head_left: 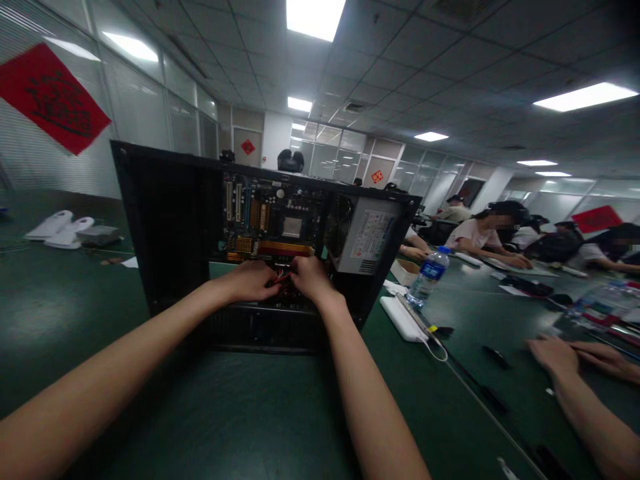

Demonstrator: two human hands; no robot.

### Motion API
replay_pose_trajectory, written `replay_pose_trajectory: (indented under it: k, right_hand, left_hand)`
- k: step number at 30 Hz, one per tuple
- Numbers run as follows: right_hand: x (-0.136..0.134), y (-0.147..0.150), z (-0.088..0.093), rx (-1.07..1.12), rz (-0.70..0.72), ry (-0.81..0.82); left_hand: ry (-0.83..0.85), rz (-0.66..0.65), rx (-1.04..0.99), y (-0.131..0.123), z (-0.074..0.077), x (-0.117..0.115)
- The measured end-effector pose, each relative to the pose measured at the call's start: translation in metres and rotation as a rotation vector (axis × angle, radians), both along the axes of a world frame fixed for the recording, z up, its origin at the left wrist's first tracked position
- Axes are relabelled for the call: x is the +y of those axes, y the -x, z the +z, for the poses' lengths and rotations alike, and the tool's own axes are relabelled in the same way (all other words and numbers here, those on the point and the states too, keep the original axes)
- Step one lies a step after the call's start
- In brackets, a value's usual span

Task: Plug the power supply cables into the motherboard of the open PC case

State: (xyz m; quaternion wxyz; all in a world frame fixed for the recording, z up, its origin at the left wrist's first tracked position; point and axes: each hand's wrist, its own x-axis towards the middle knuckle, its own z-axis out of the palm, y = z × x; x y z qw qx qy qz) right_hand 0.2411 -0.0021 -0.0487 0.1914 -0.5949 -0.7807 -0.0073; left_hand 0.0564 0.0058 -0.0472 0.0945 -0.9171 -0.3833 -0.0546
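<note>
A black computer case (265, 350) stands open on the table, its inside facing me. Inside it a motherboard (274, 200) shows, with a bare square processor (292, 227), pale and coloured slots and red-and-yellow memory slots. A grey power supply (373, 233) with a white label sits at the upper right. My left hand (250, 281) and my right hand (313, 279) meet low in the case, below the memory slots. Between their closed fingers run thin red and dark wires (284, 275). The fingertips and the wires' ends are partly hidden.
To the right stand a water bottle (429, 277), a white power bank (403, 319) with a cable, and a small open box (404, 271). A co-worker's hands (555, 355) rest at the far right. White slippers (70, 232) lie at the left beside a grey box (99, 235).
</note>
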Motion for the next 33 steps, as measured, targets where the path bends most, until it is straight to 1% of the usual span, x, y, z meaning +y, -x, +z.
replay_pose_trajectory:
  k: [3,9,16,21,28,33]
  right_hand:
    - [0.001,0.002,-0.002,-0.008,0.022,-0.042]
    - [0.003,0.005,-0.006,-0.029,0.018,-0.084]
    - [0.003,0.003,-0.003,-0.033,0.005,-0.052]
    - [0.006,0.000,-0.004,0.021,-0.003,-0.058]
    - [0.018,-0.004,-0.011,0.246,0.064,-0.018]
    - [0.018,-0.003,-0.010,0.237,0.033,-0.024]
  left_hand:
    - [-0.024,0.027,0.017,-0.001,0.002,-0.002]
    - [-0.040,0.075,0.027,-0.002,0.003,-0.006]
    - [-0.027,0.085,0.017,-0.003,0.001,-0.003]
    - [-0.027,0.110,0.010,-0.004,0.001,-0.003]
    - [-0.005,0.133,0.033,-0.006,0.005,-0.006]
    - [0.006,0.131,0.029,-0.007,0.006,-0.007]
